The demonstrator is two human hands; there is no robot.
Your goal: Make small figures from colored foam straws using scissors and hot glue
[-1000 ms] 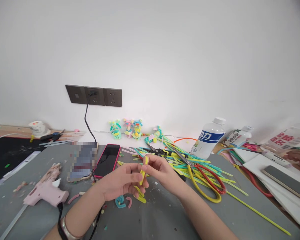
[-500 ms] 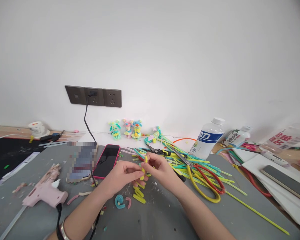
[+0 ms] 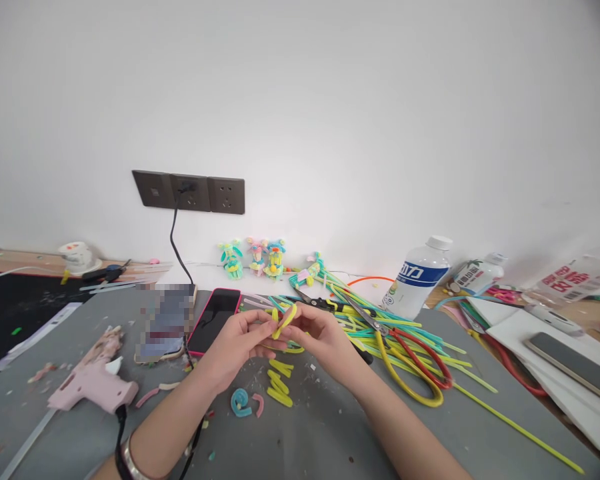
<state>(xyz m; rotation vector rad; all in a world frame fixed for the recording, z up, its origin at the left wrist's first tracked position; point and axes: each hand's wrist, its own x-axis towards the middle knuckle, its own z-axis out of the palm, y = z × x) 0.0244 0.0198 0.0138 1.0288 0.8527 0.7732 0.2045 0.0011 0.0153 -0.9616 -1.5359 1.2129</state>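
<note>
A short yellow pipe cleaner [image 3: 286, 321], bent into a narrow V-like shape, is held up between both hands. My left hand [image 3: 245, 340] pinches its left side with thumb and fingers. Gripping the other side is my right hand [image 3: 320, 340], its thumb pointing inward. Below them several folded yellow pipe cleaner pieces [image 3: 279, 387] lie on the grey mat. A blue coil [image 3: 240, 403] and a curved pink piece [image 3: 258, 405] are beside these. Behind the right hand spreads a pile of long yellow and teal pipe cleaners [image 3: 410, 333].
Scissors with red and yellow handles [image 3: 433, 400] lie on the pile at right, near a bottle [image 3: 420, 283]. A pink glue gun [image 3: 95, 387] with a cord is at left. A pink-edged phone [image 3: 215, 320] and small pipe cleaner figures [image 3: 275, 259] stand behind the hands.
The yellow pipe cleaner has gone from a nearly upright strip to an open V-like bend. My hands have shifted slightly, uncovering more of the yellow pieces below.
</note>
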